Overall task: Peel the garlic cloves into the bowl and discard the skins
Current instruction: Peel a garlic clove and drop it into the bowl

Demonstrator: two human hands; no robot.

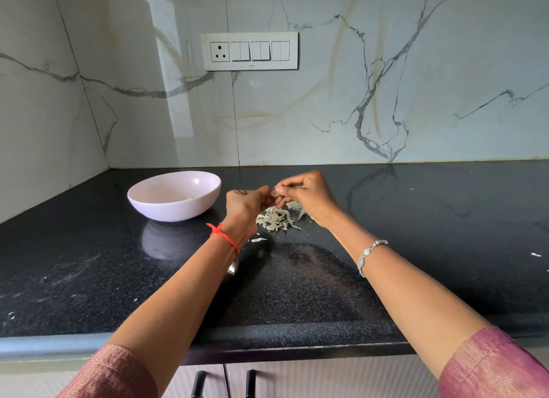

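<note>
At a black granite desk [416, 219], I work a garlic clove [274, 192] between both sets of fingers: my left hand [246, 203] and my right hand [306, 195] are curled tight and meet tip to tip, pinching the clove in the air above the pile of skins [276, 218]. The clove is mostly hidden by my fingertips, so I cannot tell how much skin is on it. The pale bowl [178, 212] stands on the desk just left of my left hand, with something pale lying in its bottom, probably peeled cloves.

The risks, as I judge them: the clove is small and slippery once bare, and a hard pinch could shoot it onto the desk or into the skins instead of the bowl. The skins are light and loose; one stray flake [258, 239] already lies apart from the pile, and a sweep of my wrist or a draught could scatter more, some into the bowl.

No brand or label can be read; the mark on the switch panel [249, 51] on the marble wall is too small to make out.
</note>
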